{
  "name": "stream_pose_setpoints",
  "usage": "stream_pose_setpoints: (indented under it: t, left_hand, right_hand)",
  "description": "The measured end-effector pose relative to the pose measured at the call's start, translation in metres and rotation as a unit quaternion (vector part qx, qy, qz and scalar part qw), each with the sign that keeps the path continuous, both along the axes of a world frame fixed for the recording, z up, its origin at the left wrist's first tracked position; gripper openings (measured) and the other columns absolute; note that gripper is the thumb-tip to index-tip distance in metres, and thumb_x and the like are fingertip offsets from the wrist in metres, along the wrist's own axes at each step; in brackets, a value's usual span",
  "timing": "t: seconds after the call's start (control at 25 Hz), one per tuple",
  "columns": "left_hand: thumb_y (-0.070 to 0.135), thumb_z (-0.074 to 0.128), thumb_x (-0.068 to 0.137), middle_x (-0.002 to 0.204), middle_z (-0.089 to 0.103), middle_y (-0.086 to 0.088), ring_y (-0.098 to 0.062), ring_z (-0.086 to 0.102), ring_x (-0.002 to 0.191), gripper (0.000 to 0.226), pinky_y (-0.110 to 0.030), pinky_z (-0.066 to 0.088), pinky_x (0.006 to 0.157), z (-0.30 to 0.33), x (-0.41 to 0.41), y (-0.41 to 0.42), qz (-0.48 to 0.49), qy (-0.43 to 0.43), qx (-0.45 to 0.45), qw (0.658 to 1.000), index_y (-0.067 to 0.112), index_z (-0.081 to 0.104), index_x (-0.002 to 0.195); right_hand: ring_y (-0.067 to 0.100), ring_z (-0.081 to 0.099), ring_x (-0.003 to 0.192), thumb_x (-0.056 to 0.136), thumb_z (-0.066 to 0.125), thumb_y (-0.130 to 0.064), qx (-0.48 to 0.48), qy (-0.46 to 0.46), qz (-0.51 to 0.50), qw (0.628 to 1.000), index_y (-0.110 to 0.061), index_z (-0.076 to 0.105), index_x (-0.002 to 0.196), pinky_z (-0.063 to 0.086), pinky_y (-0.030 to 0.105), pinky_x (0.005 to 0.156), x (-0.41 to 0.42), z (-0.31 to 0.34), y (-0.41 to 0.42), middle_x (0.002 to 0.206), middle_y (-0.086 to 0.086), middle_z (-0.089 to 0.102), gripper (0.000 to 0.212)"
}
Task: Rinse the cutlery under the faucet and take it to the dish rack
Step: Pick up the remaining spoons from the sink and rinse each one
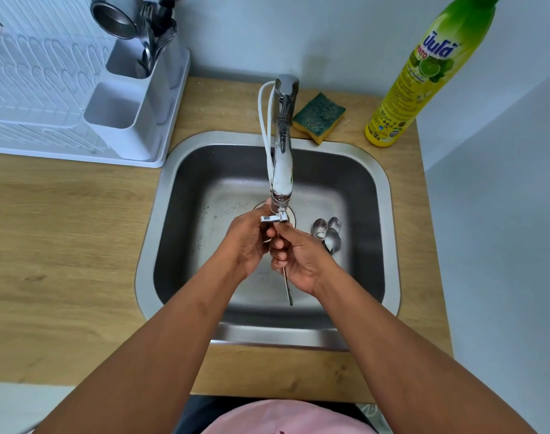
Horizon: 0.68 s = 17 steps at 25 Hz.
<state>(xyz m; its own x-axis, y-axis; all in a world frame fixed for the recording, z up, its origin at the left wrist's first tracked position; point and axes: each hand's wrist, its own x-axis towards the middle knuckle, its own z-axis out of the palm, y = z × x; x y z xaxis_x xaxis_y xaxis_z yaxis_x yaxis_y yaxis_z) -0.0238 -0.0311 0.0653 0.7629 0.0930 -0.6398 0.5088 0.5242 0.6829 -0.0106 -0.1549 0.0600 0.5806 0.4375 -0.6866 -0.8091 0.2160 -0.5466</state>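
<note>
Both my hands meet under the faucet (282,158) spout over the steel sink (161,214). My right hand (298,258) grips a piece of cutlery (288,286); its thin handle hangs down below my palm, and its head is hidden between my hands. My left hand (247,238) closes around the upper end of the same piece. Three spoons (328,234) lie in the sink basin just right of my hands. The white dish rack (48,98) stands at the back left, with its cutlery holder (132,98) holding several utensils.
A green and yellow sponge (319,115) lies behind the sink. A tall yellow dish soap bottle (424,73) stands at the back right. A metal cup (114,20) sits in the rack's holder. The wooden counter (64,261) spreads left of the sink.
</note>
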Motion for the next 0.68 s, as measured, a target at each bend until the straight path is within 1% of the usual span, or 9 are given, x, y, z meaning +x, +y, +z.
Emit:
stream_pose_setpoints:
  t: [0.08,0.12,0.24,0.32,0.4,0.48,0.56,0.6,0.68]
  left_hand:
    - [0.027,0.064,0.098,0.070,0.065,-0.009,-0.016,0.056,0.051,0.027,-0.034,0.054,0.063,-0.003,-0.003,0.001,0.021,-0.014,0.034,0.999,0.006,0.081,0.097]
    - [0.026,0.066,0.097,0.074,0.069,-0.009,-0.014,0.057,0.053,0.026,-0.031,0.056,0.064,-0.004,-0.005,0.001,0.021,-0.026,0.060,0.998,0.006,0.081,0.102]
    - [0.009,0.071,0.091,0.081,0.075,-0.010,-0.014,0.059,0.060,0.016,-0.026,0.055,0.059,-0.005,-0.006,0.004,0.023,-0.062,0.150,0.986,0.008,0.081,0.104]
    - [0.003,0.075,0.088,0.087,0.079,-0.009,-0.015,0.063,0.068,0.017,-0.022,0.054,0.058,-0.002,-0.005,0.008,0.034,-0.085,0.193,0.977,0.007,0.080,0.103]
    - [0.000,0.076,0.086,0.087,0.081,-0.004,-0.010,0.070,0.070,0.019,-0.020,0.055,0.061,0.004,-0.007,0.009,0.026,-0.112,0.224,0.968,0.008,0.081,0.102]
    - [0.003,0.076,0.085,0.080,0.082,0.000,-0.007,0.072,0.067,0.014,-0.018,0.055,0.060,0.009,-0.011,0.008,0.018,-0.124,0.260,0.957,0.011,0.083,0.094]
    - [0.004,0.075,0.087,0.076,0.081,0.003,-0.003,0.071,0.065,0.014,-0.015,0.054,0.058,0.012,-0.016,0.007,0.006,-0.138,0.296,0.945,0.016,0.083,0.087]
    - [0.004,0.074,0.088,0.079,0.082,0.002,-0.002,0.073,0.068,0.016,-0.014,0.054,0.059,0.013,-0.017,0.006,-0.008,-0.146,0.300,0.943,0.017,0.083,0.088]
    - [0.001,0.072,0.091,0.089,0.083,-0.002,-0.004,0.075,0.076,0.018,-0.013,0.055,0.063,0.016,-0.018,0.005,-0.044,-0.151,0.273,0.949,0.014,0.083,0.097]
  right_hand:
    - [0.008,0.041,0.046,0.098,0.062,-0.012,-0.013,-0.009,-0.037,0.999,-0.008,0.069,0.086,0.034,0.020,0.042,0.000,0.001,0.005,0.059,0.000,0.054,0.015]
    - [0.009,0.044,0.047,0.098,0.060,-0.006,-0.016,-0.011,-0.058,0.998,-0.007,0.069,0.089,0.035,0.020,0.042,0.000,0.001,0.008,0.061,0.002,0.057,0.012]
    - [0.012,0.053,0.054,0.097,0.056,0.002,-0.017,-0.042,-0.071,0.996,-0.006,0.068,0.094,0.042,0.023,0.049,0.001,0.003,0.015,0.067,0.005,0.064,0.014]
    - [0.013,0.056,0.054,0.098,0.059,-0.002,-0.017,-0.068,-0.042,0.997,-0.007,0.069,0.095,0.044,0.025,0.052,-0.001,0.004,0.014,0.070,0.006,0.067,0.012]
    - [0.012,0.051,0.048,0.099,0.063,-0.013,-0.013,-0.066,-0.019,0.998,-0.009,0.071,0.093,0.040,0.025,0.048,-0.004,0.002,0.009,0.068,0.005,0.063,0.011]
    - [0.011,0.044,0.045,0.098,0.065,-0.030,-0.012,-0.052,0.008,0.999,-0.013,0.075,0.087,0.037,0.024,0.046,-0.012,-0.002,0.002,0.062,0.002,0.057,0.023]
    - [0.011,0.043,0.044,0.093,0.068,-0.044,-0.010,-0.035,0.025,0.999,-0.015,0.077,0.081,0.038,0.024,0.046,-0.024,-0.007,-0.004,0.059,-0.001,0.056,0.032]
    - [0.011,0.044,0.045,0.091,0.069,-0.045,-0.005,-0.026,0.022,0.999,-0.015,0.077,0.081,0.040,0.024,0.047,-0.029,-0.009,-0.005,0.060,-0.001,0.056,0.033]
    - [0.009,0.045,0.048,0.093,0.068,-0.042,-0.001,-0.008,0.000,1.000,-0.015,0.077,0.083,0.040,0.023,0.049,-0.029,-0.009,-0.006,0.064,-0.002,0.055,0.030]
